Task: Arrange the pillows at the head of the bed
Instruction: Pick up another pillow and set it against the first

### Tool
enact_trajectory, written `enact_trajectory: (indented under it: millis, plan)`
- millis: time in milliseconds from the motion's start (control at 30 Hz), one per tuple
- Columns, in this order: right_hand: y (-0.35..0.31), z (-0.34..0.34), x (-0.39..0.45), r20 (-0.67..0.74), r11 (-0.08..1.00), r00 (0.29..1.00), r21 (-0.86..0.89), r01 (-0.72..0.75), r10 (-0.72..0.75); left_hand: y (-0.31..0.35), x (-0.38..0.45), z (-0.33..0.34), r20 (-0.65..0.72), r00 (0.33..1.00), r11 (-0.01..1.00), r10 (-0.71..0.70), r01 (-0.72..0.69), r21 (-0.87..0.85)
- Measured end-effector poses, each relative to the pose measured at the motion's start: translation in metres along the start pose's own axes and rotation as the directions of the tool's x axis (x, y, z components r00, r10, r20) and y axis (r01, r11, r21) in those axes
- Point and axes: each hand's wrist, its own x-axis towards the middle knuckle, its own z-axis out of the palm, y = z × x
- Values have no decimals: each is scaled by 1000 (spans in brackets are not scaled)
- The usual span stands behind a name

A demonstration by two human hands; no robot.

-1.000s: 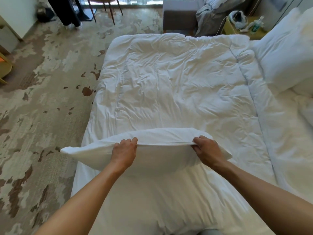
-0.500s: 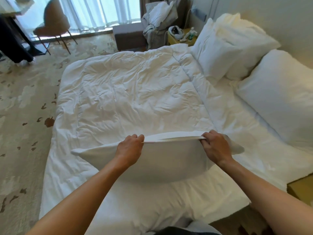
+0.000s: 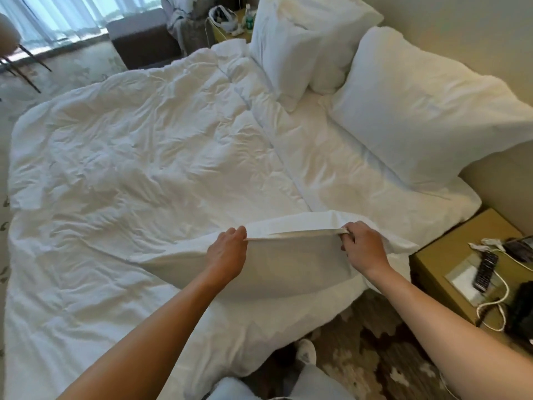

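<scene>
I hold a white pillow (image 3: 291, 267) by its top edge above the near side of the bed. My left hand (image 3: 226, 255) grips the edge on the left and my right hand (image 3: 363, 246) grips it on the right, so the pillow hangs between them. At the head of the bed, on the right, a large white pillow (image 3: 424, 111) leans against the wall. Two more white pillows (image 3: 291, 44) stand propped beyond it at the far corner.
A rumpled white duvet (image 3: 138, 157) covers the bed. A yellow nightstand (image 3: 467, 264) at the near right carries a remote and cables. A far nightstand (image 3: 230, 21) holds bottles. A dark ottoman (image 3: 141, 39) and a chair (image 3: 11, 44) stand by the window.
The view has swung right toward the head of the bed, bringing the wall pillows and near nightstand into sight. Both hands keep their grip and carry the pillow rightward.
</scene>
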Motion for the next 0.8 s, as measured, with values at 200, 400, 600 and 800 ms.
enact_trajectory:
  millis: [200, 400, 600, 800]
  plan:
    - [-22, 19, 13, 109, 986, 982, -41, 159, -154, -16, -1, -3, -7, 995, 995, -98, 98, 7]
    - [-28, 32, 30, 76, 978, 990, -166, 128, -117, -37, 7, -7, 32, 981, 981, -192, 193, -28]
    - [-26, 22, 43, -84, 898, 976, -414, 150, -202, -78, 29, -12, 56, 992, 994, -110, 110, 5]
    - [-38, 12, 58, 86, 952, 986, -263, 157, -139, -103, 55, -26, 80, 994, 997, -74, 77, -25]
